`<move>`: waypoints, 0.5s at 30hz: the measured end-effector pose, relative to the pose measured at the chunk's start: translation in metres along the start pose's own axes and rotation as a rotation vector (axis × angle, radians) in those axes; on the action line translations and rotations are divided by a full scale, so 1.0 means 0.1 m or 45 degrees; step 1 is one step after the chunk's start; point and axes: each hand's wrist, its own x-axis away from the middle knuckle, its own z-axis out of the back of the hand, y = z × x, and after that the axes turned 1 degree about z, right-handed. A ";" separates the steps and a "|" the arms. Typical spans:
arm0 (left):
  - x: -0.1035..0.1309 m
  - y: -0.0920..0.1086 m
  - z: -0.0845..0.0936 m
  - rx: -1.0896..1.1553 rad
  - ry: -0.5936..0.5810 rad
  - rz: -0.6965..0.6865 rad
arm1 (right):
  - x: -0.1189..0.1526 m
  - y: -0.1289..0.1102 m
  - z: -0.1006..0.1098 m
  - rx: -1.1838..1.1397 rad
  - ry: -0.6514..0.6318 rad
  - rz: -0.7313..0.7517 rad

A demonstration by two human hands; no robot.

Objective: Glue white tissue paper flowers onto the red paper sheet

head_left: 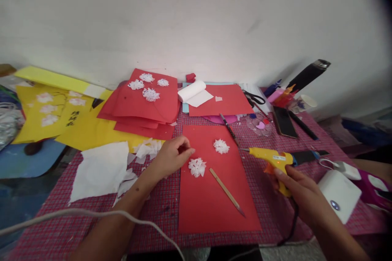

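My right hand is wrapped around the handle of a yellow hot glue gun, whose nozzle points left toward the red sheet. Over the left edge of that red paper sheet hovers my left hand, fingers loosely curled and thumb apart, with nothing visible between them. Just beside its thumb lies a white paper flower. A second white flower sits higher on the same sheet. A wooden stick with a darkened tip rests diagonally on the red paper, below the flowers.
Torn white paper lies left of the sheet. Behind are stacked red papers bearing several white flowers, and a white roll. Rightward are a paintbrush, phone, paint palette and white box. A white cable crosses the front left.
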 end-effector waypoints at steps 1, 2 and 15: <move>0.00 0.01 0.00 0.011 0.042 0.034 | 0.02 0.01 0.00 -0.051 0.001 -0.010; 0.01 0.01 0.00 0.021 0.074 0.050 | 0.04 0.02 -0.01 -0.099 -0.007 -0.020; 0.00 -0.09 -0.04 0.015 0.049 -0.087 | 0.05 0.18 0.03 -0.063 -0.111 -0.103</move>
